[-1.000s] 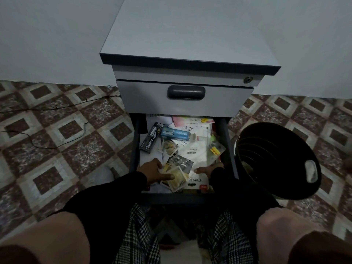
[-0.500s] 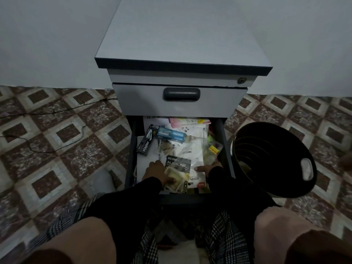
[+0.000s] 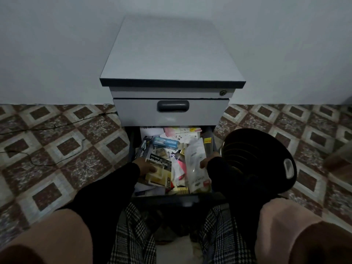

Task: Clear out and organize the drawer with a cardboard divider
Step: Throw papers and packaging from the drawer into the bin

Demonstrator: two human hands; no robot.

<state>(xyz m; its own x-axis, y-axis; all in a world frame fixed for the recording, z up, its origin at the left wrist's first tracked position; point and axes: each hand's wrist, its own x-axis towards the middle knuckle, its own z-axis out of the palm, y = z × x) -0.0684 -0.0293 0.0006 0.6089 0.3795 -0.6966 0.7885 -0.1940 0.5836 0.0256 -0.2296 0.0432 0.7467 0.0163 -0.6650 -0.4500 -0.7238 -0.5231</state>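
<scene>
Left hand (image 3: 147,167) lay in the open drawer (image 3: 133,147), fingers flat on the battery pack (image 3: 159,164). Right hand (image 3: 206,161) gripped the white packet (image 3: 195,159), fingers curled round its edge.

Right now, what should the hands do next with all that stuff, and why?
Probably lift the white packet that the right hand grips and drop it into the black bin just beside the drawer. The drawer is still heaped with clutter, and the left hand only rests on the battery pack.
</scene>
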